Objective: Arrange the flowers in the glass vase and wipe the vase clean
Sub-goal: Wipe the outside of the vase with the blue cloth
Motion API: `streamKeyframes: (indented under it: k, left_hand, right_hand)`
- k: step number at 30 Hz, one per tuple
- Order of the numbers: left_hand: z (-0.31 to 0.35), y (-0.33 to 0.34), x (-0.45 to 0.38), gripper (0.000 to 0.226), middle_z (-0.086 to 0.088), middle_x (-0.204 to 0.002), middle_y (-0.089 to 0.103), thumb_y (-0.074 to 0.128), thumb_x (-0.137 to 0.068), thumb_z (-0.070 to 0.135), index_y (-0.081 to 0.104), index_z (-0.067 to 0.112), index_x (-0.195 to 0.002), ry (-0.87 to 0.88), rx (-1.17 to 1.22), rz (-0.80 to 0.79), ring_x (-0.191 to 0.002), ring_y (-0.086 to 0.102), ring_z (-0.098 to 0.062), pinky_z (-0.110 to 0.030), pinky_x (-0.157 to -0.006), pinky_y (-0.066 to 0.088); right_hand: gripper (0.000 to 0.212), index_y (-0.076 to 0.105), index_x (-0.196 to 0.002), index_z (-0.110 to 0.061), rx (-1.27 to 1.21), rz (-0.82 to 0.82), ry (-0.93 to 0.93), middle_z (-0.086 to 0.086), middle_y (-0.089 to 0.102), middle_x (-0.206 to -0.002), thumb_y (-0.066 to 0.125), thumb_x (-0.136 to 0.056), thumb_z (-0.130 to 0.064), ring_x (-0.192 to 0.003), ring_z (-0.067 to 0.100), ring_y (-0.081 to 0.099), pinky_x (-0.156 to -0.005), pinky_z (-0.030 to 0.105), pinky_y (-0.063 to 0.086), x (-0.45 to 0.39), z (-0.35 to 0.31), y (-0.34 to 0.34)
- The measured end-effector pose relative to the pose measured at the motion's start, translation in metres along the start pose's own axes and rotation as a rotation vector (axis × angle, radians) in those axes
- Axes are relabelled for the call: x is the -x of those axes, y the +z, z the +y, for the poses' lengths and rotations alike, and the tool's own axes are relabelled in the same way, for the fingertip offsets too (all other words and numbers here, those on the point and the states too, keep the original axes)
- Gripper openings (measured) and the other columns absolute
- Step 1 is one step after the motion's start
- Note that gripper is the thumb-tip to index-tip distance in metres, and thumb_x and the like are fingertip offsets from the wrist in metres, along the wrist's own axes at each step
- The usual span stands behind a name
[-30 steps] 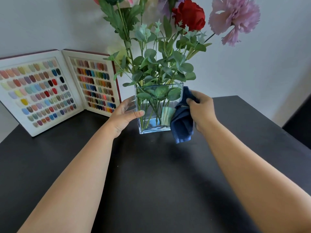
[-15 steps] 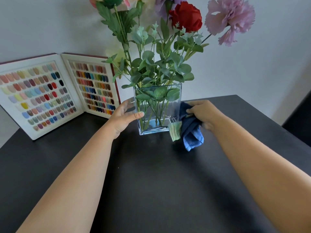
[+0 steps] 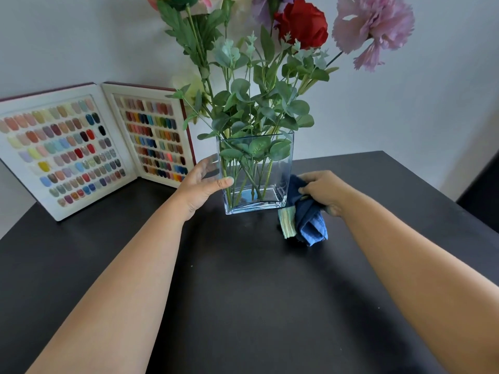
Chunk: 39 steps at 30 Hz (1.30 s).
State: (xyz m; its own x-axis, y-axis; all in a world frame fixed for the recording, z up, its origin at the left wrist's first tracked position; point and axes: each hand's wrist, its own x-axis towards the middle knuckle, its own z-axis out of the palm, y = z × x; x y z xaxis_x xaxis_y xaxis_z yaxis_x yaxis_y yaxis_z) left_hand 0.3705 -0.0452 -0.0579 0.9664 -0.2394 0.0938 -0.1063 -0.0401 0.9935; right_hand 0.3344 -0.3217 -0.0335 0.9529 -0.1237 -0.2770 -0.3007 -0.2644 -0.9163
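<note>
A square glass vase [image 3: 280, 182] stands upright on the black table [image 3: 243, 292], holding leafy stems with a red rose [image 3: 301, 21] and a pink carnation [image 3: 374, 25] on top. My left hand [image 3: 201, 188] rests flat against the vase's left side, thumb across the front. To the right of the vase, my right hand [image 3: 325, 190] grips a bunched dark blue cloth [image 3: 310, 222] that lies down on the table; the cloth touches or nearly touches the vase's lower right corner. A pale green strip shows at the cloth's left edge.
An open white swatch book [image 3: 89, 147] with rows of coloured nail tips stands propped against the wall at the back left. The wall is close behind the vase. The table's right edge drops off toward a dark area at the far right.
My right hand has dropped with the cloth from the vase's right face down onto the table beside it. My left hand has stayed on the vase.
</note>
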Motion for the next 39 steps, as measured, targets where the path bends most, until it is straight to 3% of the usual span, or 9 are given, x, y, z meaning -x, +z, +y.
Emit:
streamKeyframes:
  k: [3,5,9,13,18,24,28,31,39]
  left_hand:
    - [0.0,-0.001,0.0,0.086,0.001,-0.14,0.051,0.084,-0.057,0.041,0.049,0.03,-0.134,-0.004,-0.002,-0.007,-0.123,0.054,-0.018,-0.049,-0.111,0.033]
    - [0.001,-0.001,-0.001,0.086,0.0,-0.142,0.05,0.083,-0.059,0.038,0.047,0.028,-0.137,-0.001,-0.003,-0.013,-0.124,0.054,-0.019,-0.049,-0.111,0.033]
    - [0.001,-0.002,0.0,0.089,0.001,-0.143,0.048,0.088,-0.058,0.039,0.048,0.029,-0.137,-0.008,-0.002,-0.015,-0.127,0.051,-0.02,-0.049,-0.112,0.032]
    - [0.001,-0.002,-0.003,0.081,0.003,-0.141,0.05,0.085,-0.062,0.035,0.049,0.031,-0.135,-0.014,-0.003,-0.011,-0.126,0.051,-0.017,-0.047,-0.111,0.033]
    - [-0.003,-0.004,-0.004,0.083,0.002,-0.14,0.051,0.087,-0.062,0.034,0.049,0.03,-0.135,-0.004,0.0,-0.008,-0.123,0.054,-0.014,-0.045,-0.11,0.036]
    - [-0.004,-0.005,-0.006,0.081,0.001,-0.14,0.051,0.085,-0.062,0.033,0.05,0.029,-0.135,0.001,0.002,-0.017,-0.123,0.055,-0.016,-0.041,-0.108,0.039]
    - [-0.005,-0.005,-0.006,0.085,0.002,-0.14,0.051,0.085,-0.061,0.035,0.047,0.028,-0.137,0.008,-0.005,-0.021,-0.125,0.053,-0.019,-0.037,-0.104,0.041]
    - [-0.006,-0.006,-0.006,0.088,0.0,-0.141,0.05,0.084,-0.06,0.035,0.046,0.028,-0.138,0.006,-0.019,-0.013,-0.125,0.053,-0.02,-0.041,-0.107,0.039]
    - [-0.004,-0.002,-0.005,0.085,0.005,-0.139,0.045,0.081,-0.063,0.03,0.044,0.027,-0.139,-0.001,-0.007,0.011,-0.129,0.045,-0.013,-0.024,-0.091,0.043]
  right_hand:
    - [0.036,0.074,-0.099,-0.016,0.066,0.031,-0.034,0.009,0.073,-0.083,0.049,-0.087,0.008,-0.074,0.025,0.066,-0.077,0.04,0.057,0.005,0.004,0.0]
    - [0.038,0.074,-0.1,-0.021,0.069,0.187,-0.197,0.002,0.073,-0.092,0.05,-0.086,0.004,-0.085,0.021,0.067,-0.082,0.035,0.056,0.01,0.002,0.004]
    - [0.035,0.065,-0.118,-0.018,0.144,0.531,-0.601,-0.013,0.059,-0.106,0.05,-0.089,-0.005,-0.101,0.009,0.054,-0.086,0.014,0.037,0.024,-0.006,0.025]
    - [0.036,0.063,-0.121,-0.01,0.209,0.631,-0.832,0.004,0.058,-0.117,0.05,-0.09,0.003,-0.109,0.025,0.05,-0.093,0.025,0.038,0.025,0.0,0.042]
    - [0.041,0.061,-0.122,-0.005,0.366,0.723,-1.007,0.015,0.055,-0.119,0.055,-0.084,0.011,-0.101,0.034,0.048,-0.087,0.026,0.037,0.02,0.006,0.054]
    - [0.048,0.067,-0.111,-0.001,0.744,0.727,-1.246,0.019,0.064,-0.109,0.051,-0.07,0.019,-0.085,0.032,0.045,-0.076,0.04,0.049,0.011,0.013,0.075]
    - [0.043,0.064,-0.114,-0.003,1.0,0.522,-1.302,0.014,0.066,-0.112,0.042,-0.079,0.009,-0.081,0.033,0.049,-0.064,0.042,0.047,0.007,0.03,0.074]
    - [0.038,0.064,-0.114,-0.005,1.204,0.368,-1.356,0.012,0.066,-0.115,0.046,-0.082,0.002,-0.085,0.035,0.054,-0.065,0.04,0.048,0.011,0.037,0.06]
    - [0.04,0.071,-0.102,0.0,0.76,0.669,-1.423,0.019,0.066,-0.111,0.054,-0.071,0.019,-0.083,0.035,0.052,-0.08,0.039,0.049,0.021,-0.026,0.062]
